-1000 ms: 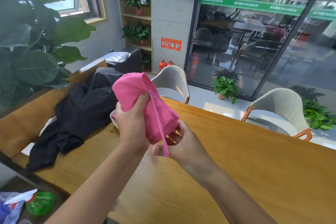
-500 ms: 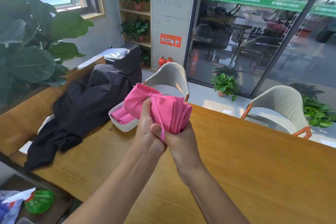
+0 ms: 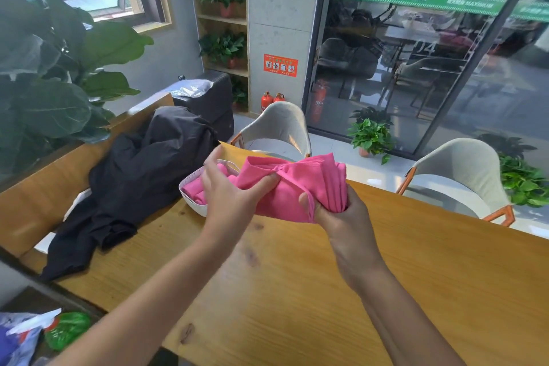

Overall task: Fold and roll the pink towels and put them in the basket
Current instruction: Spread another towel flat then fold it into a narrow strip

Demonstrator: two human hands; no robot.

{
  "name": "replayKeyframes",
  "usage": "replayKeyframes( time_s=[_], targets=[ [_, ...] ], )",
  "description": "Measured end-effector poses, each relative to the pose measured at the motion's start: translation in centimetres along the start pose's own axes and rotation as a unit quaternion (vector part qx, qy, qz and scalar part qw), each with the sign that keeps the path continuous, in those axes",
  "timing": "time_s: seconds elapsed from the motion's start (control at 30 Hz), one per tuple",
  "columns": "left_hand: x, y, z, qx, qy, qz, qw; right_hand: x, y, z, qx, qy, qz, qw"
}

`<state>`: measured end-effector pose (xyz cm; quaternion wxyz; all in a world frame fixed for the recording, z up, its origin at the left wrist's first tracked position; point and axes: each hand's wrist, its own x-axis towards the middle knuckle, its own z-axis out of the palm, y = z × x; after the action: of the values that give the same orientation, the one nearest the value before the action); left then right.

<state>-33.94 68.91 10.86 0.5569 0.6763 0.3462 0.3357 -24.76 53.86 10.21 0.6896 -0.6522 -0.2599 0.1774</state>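
A bunched pink towel (image 3: pixel 297 184) is held in the air above the wooden table (image 3: pixel 297 291). My left hand (image 3: pixel 228 193) pinches its left end between thumb and fingers. My right hand (image 3: pixel 341 217) is closed around its right end, where the folds stick up. Behind my left hand stands a white basket (image 3: pixel 193 205) with rolled pink towels (image 3: pixel 194 190) inside; my left hand hides part of it.
A black garment (image 3: pixel 133 187) lies heaped on the table's left side beside the basket. Two grey chairs (image 3: pixel 279 131) stand at the far edge. A large leafy plant (image 3: pixel 53 68) fills the left. Bags (image 3: pixel 44 333) lie on the floor at lower left.
The towel has come down and turned sideways, now stretched between my hands. My hands have moved apart, and the basket behind them has come into fuller view.
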Motion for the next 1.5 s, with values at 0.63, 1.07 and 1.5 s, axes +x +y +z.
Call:
replayKeyframes(
  time_s=[0.63, 1.07, 1.5],
  targets=[
    [1.3, 3.4, -1.3, -0.075, -0.445, -0.022, 0.892, 3.0, -4.7, -5.7, 0.005, -0.236, 0.046, 0.971],
    [-0.7, 4.1, 0.9, -0.240, -0.293, -0.146, 0.914, 3.2, -3.9, -4.4, -0.014, -0.160, 0.048, 0.986],
    [0.3, 4.6, -0.3, -0.215, -0.321, -0.117, 0.915, 4.9, -4.9, -7.1, 0.027, -0.186, 0.051, 0.981]
  ],
)
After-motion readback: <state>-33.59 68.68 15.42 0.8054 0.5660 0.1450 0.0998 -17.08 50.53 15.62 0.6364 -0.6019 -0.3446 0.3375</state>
